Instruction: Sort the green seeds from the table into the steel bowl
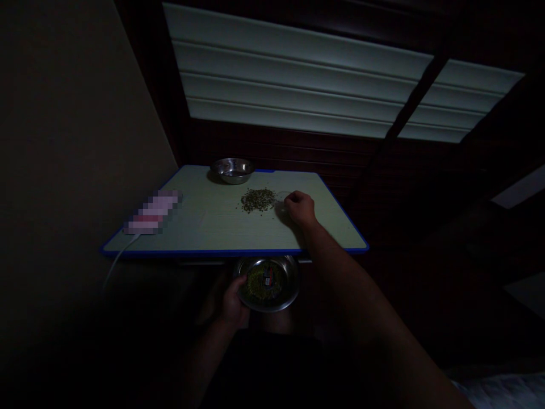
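My left hand [235, 301] grips the rim of a steel bowl [290, 289] below the table's front edge. Inside lie small green grains [255, 282], like mung beans, and a dark object [268, 277] with a pale and red label. Over the right half of the table, my right hand [301, 208] is closed, its fingers pinched round a faint see-through piece [281, 196] whose kind I cannot make out. That piece touches the right side of a loose heap of small dark-greenish grains [258, 200] spread on the tabletop.
The pale table [204, 227] has a blue edge. A second steel bowl [232, 171] stands at its back left. A blurred-out pink device [153, 213] with a white cable [117, 258] lies at the left, near the wall [76, 113]. Dark wood with pale slats [289, 85] rises behind.
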Tool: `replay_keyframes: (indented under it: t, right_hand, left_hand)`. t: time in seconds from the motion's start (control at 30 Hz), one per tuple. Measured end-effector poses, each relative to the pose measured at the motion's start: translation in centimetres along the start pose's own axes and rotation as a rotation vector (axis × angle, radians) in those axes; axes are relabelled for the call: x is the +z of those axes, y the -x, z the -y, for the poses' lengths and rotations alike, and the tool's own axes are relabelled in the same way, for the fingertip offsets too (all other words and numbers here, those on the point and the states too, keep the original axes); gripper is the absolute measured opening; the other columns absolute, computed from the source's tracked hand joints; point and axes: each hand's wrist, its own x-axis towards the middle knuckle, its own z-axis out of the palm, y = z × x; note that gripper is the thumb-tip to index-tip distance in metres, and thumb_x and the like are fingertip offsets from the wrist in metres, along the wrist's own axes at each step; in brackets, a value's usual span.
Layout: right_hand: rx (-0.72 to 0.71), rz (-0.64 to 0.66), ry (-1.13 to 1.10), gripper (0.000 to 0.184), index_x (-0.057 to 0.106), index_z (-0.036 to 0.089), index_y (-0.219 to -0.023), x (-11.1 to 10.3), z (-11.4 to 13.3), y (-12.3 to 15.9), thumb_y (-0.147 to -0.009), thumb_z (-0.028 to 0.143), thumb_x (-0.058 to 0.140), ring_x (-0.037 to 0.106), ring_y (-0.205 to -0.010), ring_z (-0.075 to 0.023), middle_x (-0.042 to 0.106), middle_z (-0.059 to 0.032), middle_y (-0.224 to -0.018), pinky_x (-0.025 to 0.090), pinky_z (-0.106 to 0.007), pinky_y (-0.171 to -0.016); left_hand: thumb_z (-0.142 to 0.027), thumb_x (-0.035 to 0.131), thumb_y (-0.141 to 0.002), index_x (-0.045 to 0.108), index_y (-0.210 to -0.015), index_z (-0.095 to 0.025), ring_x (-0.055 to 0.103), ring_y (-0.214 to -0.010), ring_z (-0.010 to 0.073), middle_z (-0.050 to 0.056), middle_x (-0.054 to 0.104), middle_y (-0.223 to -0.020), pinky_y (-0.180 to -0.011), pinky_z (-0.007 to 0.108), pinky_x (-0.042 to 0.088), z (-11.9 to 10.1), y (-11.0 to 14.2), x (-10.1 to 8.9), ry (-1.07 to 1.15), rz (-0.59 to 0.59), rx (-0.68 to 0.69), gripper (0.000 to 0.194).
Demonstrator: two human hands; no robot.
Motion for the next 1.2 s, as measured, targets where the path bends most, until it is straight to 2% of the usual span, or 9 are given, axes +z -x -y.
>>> replay_keyframes:
  t: [0.13, 0.43, 0.6, 0.73, 1.0, 1.2]
  right_hand:
    - [0.019, 0.052, -0.060, 0.010, 0.061, 0.019, -0.063, 0.08, 0.06, 0.00, -0.065, 0.027, 0.054, 0.054, -0.065, -0.0147, 0.060, 0.0017, -0.062, 0.042, -0.027, -0.066]
    - [0.035, 0.026, -0.051, 0.009, 0.059, 0.020, -0.060, -0.13, 0.22, 0.01, -0.061, 0.027, 0.053, 0.053, -0.064, -0.0148, 0.057, 0.0024, -0.059, 0.039, -0.027, -0.063]
    - [0.064, 0.038, -0.034, 0.009, 0.058, 0.020, -0.058, -0.40, 0.49, 0.15, -0.059, 0.027, 0.053, 0.051, -0.061, -0.0147, 0.056, 0.0025, -0.057, 0.038, -0.027, -0.061]
    - [0.080, 0.029, -0.042, 0.009, 0.057, 0.020, -0.056, -0.45, 0.68, 0.23, -0.059, 0.028, 0.053, 0.049, -0.060, -0.0146, 0.054, 0.0026, -0.055, 0.037, -0.027, -0.059]
    - [0.104, 0.037, -0.077, 0.007, 0.055, 0.021, -0.055, -0.50, 0.93, 0.39, -0.058, 0.026, 0.053, 0.048, -0.058, -0.0143, 0.052, 0.0027, -0.053, 0.038, -0.027, -0.058]
    - [0.096, 0.047, -0.044, 0.008, 0.057, 0.020, -0.056, -0.52, 0.82, 0.28, -0.058, 0.027, 0.054, 0.051, -0.061, -0.0152, 0.055, 0.0021, -0.055, 0.039, -0.027, -0.060]
  left_hand:
    - [-0.016, 0.060, -0.070, 0.074, -0.074, -0.013, 0.073, -0.096, 0.0316, 0.011, 0.077, -0.073, -0.088, 0.040, 0.058, 0.02, -0.06, 0.01, 0.019, -0.014, -0.009, 0.015]
    - [-0.017, 0.060, -0.069, 0.074, -0.075, -0.014, 0.071, -0.103, 0.0349, 0.012, 0.078, -0.076, -0.089, 0.045, 0.058, 0.01, 0.12, 0.11, 0.009, -0.005, -0.010, 0.015]
    - [-0.017, 0.061, -0.068, 0.074, -0.076, -0.011, 0.071, -0.103, 0.0353, 0.013, 0.077, -0.073, -0.090, 0.043, 0.057, 0.11, -0.14, -0.07, 0.009, -0.006, 0.010, 0.016]
    - [-0.017, 0.062, -0.067, 0.073, -0.075, -0.013, 0.071, -0.102, 0.0358, 0.012, 0.077, -0.073, -0.090, 0.045, 0.058, 0.09, -0.04, 0.05, 0.018, -0.017, -0.001, 0.015]
    - [-0.019, 0.061, -0.068, 0.074, -0.086, -0.015, 0.072, -0.101, 0.0341, 0.011, 0.079, -0.084, -0.088, 0.046, 0.059, 0.20, -0.37, -0.32, 0.000, -0.001, -0.004, 0.023]
    - [-0.020, 0.064, -0.066, 0.074, -0.081, -0.014, 0.071, -0.102, 0.0359, 0.013, 0.079, -0.084, -0.088, 0.046, 0.058, 0.25, -0.53, -0.49, 0.009, 0.028, -0.009, 0.019]
